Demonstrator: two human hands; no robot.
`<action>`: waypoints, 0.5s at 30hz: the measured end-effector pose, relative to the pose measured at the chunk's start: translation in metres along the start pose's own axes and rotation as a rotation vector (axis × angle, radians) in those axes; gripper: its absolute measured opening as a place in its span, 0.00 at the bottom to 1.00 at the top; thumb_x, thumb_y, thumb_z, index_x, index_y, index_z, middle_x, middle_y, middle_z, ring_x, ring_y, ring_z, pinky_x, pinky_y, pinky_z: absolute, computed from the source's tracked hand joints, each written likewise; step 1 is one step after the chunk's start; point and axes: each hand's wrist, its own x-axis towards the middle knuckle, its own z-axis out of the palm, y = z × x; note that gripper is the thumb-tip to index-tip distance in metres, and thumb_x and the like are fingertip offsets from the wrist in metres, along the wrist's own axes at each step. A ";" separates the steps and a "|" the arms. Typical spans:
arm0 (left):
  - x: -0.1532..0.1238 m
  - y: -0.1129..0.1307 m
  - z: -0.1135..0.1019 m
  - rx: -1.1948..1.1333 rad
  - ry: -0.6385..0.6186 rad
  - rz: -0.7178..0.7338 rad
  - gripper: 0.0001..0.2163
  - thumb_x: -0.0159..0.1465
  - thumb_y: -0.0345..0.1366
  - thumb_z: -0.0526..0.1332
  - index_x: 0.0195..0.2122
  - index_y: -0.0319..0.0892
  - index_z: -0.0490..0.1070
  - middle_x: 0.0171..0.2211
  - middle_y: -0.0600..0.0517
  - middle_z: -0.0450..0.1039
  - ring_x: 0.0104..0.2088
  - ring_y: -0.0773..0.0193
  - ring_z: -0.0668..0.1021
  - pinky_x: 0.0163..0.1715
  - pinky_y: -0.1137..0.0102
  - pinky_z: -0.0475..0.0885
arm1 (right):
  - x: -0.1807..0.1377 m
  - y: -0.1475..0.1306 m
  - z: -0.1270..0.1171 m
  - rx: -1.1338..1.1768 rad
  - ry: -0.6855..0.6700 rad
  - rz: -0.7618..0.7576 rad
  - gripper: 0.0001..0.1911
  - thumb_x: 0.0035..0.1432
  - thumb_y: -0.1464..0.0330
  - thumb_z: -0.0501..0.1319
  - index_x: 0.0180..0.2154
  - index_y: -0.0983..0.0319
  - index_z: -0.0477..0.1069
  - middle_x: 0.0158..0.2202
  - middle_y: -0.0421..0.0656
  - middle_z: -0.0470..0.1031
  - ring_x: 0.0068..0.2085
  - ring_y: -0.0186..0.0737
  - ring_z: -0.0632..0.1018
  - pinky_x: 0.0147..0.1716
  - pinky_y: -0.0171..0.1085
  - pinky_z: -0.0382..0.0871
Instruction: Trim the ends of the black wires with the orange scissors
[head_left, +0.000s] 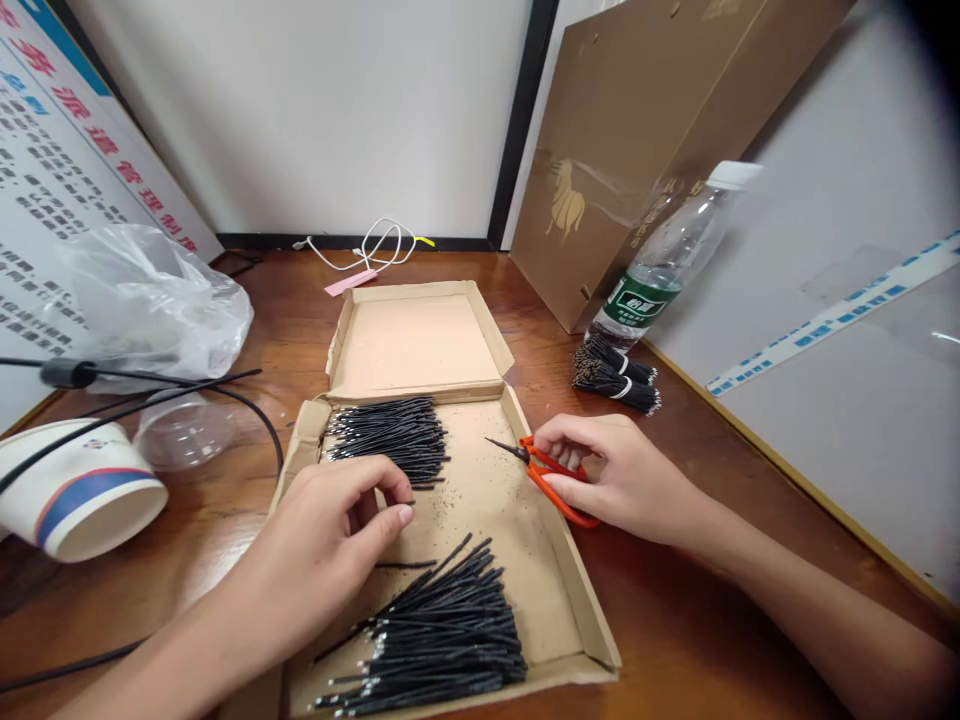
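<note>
A flat cardboard box (564,590) lies open on the wooden table, with its lid (416,340) folded back. Inside it are a far pile of short black wires (394,437) and a near pile of black wires (442,640). My left hand (341,530) hovers between the piles, its fingers curled and pinching a single black wire by the far pile. My right hand (619,475) rests on the box's right wall, closed around small orange snips (551,478) whose dark tips point left over the box floor. Black specks litter the box floor.
Two banded bundles of black wires (615,375) lie beside a plastic water bottle (660,270) and a brown gift bag (645,130). At the left are a paper cup (75,495), a clear lid (184,430), a plastic bag (150,300) and black cables (150,385). A white cable (375,245) lies by the wall.
</note>
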 end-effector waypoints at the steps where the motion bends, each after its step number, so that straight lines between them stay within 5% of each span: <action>1: 0.000 0.000 0.000 -0.004 -0.005 -0.005 0.08 0.66 0.38 0.57 0.32 0.43 0.72 0.22 0.57 0.69 0.24 0.63 0.71 0.25 0.71 0.62 | 0.000 0.000 0.000 0.002 0.000 0.002 0.03 0.56 0.70 0.61 0.30 0.62 0.70 0.24 0.40 0.72 0.23 0.33 0.68 0.23 0.32 0.64; 15: 0.002 -0.006 0.001 -0.092 -0.025 -0.049 0.07 0.67 0.39 0.56 0.34 0.43 0.69 0.25 0.54 0.73 0.26 0.62 0.76 0.25 0.70 0.70 | 0.001 0.000 0.002 0.042 -0.012 0.039 0.03 0.56 0.69 0.60 0.31 0.62 0.69 0.23 0.38 0.70 0.22 0.31 0.67 0.21 0.30 0.63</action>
